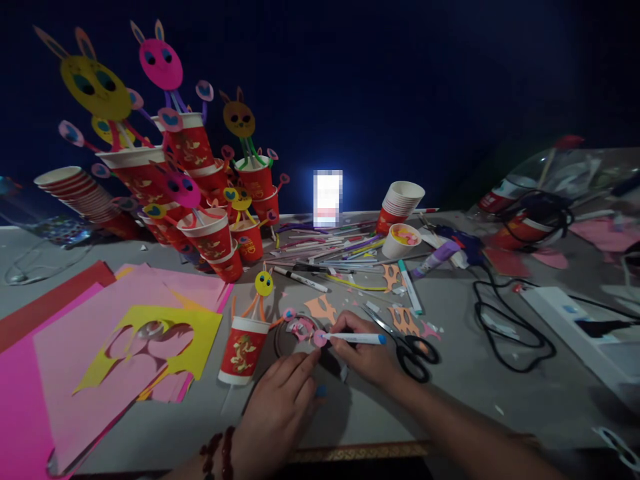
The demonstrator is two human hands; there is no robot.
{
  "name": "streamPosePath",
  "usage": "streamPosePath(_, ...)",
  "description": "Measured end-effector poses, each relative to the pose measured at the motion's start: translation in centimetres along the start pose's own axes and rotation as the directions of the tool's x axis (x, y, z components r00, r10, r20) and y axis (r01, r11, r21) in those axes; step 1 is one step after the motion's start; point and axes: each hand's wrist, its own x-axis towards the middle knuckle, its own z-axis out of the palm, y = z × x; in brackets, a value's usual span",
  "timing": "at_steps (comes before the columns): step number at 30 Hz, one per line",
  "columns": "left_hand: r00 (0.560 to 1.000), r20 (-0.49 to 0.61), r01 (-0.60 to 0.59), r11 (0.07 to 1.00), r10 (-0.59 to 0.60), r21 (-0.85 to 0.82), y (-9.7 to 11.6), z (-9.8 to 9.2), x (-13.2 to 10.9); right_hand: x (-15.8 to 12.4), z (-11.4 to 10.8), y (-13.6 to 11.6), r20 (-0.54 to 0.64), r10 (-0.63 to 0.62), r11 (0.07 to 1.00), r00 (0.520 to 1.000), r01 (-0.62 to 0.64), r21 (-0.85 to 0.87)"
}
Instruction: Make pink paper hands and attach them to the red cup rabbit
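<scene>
My right hand (363, 350) is closed round a white marker with a blue end (367, 339), its tip at a small pink paper disc (321, 339). My left hand (283, 400) lies palm down just left of the disc, its fingertips at the disc's lower edge; whether they pinch it is hidden. Behind the left hand is a round dark ring-shaped item (284, 337). A red paper cup (243, 353) stands upside down to the left, with a yellow smiling face (264, 283) and orange pipe-cleaner arms above it. One arm reaches toward the disc.
Black-handled scissors (417, 357) lie right of my right hand. Cups with paper animal figures (193, 150) crowd the back left. Coloured paper sheets (100, 373) cover the left side. Pipe cleaners (320, 247), a glue gun (460, 243), a black cable (500, 353) and a power strip (575, 327) lie farther out.
</scene>
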Motion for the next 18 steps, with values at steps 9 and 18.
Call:
streamPosePath(9, 1.000, -0.007, -0.006, 1.000, 0.006, 0.006, -0.02, 0.09, -0.03, -0.05, 0.02, -0.36, -0.004, 0.020, 1.000, 1.000, -0.020, -0.014)
streamPosePath(18, 1.000, 0.028, 0.000, 1.000, 0.000, 0.011, -0.02, 0.19, -0.04, 0.03, 0.02, -0.12, -0.022, 0.026, 0.999, 0.999, -0.027, -0.033)
